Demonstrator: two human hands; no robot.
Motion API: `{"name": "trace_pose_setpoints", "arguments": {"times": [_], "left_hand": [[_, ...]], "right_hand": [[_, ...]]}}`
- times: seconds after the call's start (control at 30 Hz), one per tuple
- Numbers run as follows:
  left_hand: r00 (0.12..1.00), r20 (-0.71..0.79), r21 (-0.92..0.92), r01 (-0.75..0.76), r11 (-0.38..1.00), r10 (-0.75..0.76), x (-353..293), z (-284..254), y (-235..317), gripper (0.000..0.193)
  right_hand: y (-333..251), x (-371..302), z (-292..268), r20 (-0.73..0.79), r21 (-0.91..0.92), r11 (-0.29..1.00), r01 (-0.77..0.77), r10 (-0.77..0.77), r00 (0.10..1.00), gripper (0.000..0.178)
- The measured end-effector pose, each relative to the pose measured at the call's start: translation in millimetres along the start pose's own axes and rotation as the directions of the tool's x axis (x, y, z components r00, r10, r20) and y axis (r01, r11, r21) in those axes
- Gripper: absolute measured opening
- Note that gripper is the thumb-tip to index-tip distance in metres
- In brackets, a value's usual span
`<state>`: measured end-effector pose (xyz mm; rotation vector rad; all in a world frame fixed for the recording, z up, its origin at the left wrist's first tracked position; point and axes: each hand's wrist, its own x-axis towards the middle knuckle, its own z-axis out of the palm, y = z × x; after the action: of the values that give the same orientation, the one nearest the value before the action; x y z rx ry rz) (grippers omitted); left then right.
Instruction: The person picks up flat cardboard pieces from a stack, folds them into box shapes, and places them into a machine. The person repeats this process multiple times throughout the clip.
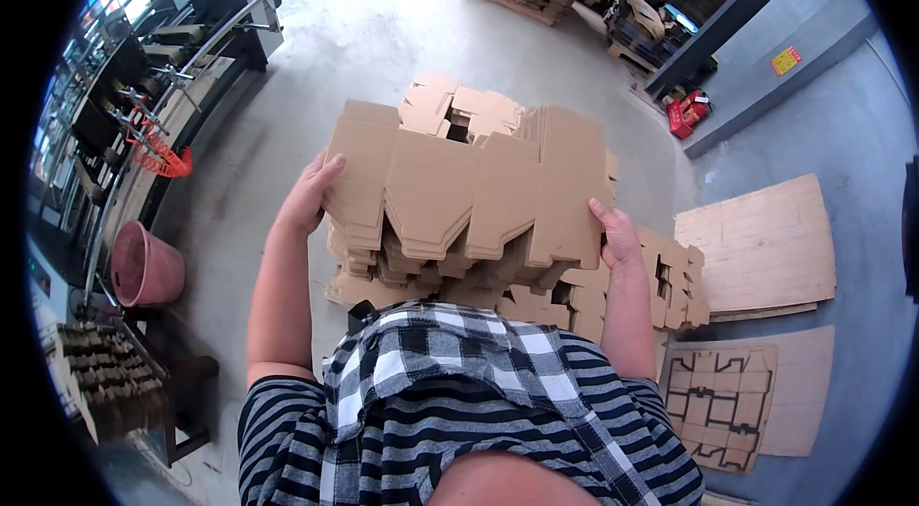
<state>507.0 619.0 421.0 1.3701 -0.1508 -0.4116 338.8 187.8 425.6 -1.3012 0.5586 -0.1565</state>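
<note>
Between my two hands is a bundle of flat die-cut cardboard blanks [436,185], brown, with notched and angled flaps along the near edge. My left hand [314,190] grips its left edge, thumb on top and fingers hidden beneath. On the right edge my right hand [617,230] holds on the same way, thumb over the top sheet. More cut cardboard blanks [459,106] show just beyond the bundle, and a lower stack of blanks [684,291] reaches out to the right. Whether the bundle touches the stack under it I cannot tell.
A long machine [163,113] with a coiled orange hose [165,159] runs along the left. Near it stand a pink bucket [148,262] and stacked cardboard [110,382]. Boards [761,243] lie at right, with a patterned die board [723,405]. Fire extinguishers [687,113] stand by a pillar.
</note>
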Motion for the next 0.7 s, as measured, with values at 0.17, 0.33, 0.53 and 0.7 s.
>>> {"name": "trace_pose_setpoints", "arguments": {"times": [0.17,0.33,0.53,0.7], "left_hand": [[1.0,-0.003,-0.074,-0.015,0.997,0.015,-2.0,-6.3,1.4,0.057],[0.997,0.062,-0.083,-0.037,0.996,0.042,1.2,-5.7,6.3,0.059],[0.998,0.048,-0.089,-0.032,0.996,0.036,3.4,-5.1,1.4,0.064],[0.986,0.004,-0.118,-0.165,0.979,0.167,0.1,-3.2,1.3,0.068]], "right_hand": [[-9.7,-10.6,10.2,0.028,0.043,0.994,0.101,-0.102,0.994,0.038],[8.3,4.6,3.0,-0.04,0.111,0.989,0.1,-0.097,0.995,0.043],[12.9,10.8,0.6,-0.033,0.237,0.972,0.013,-0.006,0.999,0.046],[3.7,-6.5,12.6,-0.065,0.241,0.951,0.192,-0.181,0.981,0.049]]}}
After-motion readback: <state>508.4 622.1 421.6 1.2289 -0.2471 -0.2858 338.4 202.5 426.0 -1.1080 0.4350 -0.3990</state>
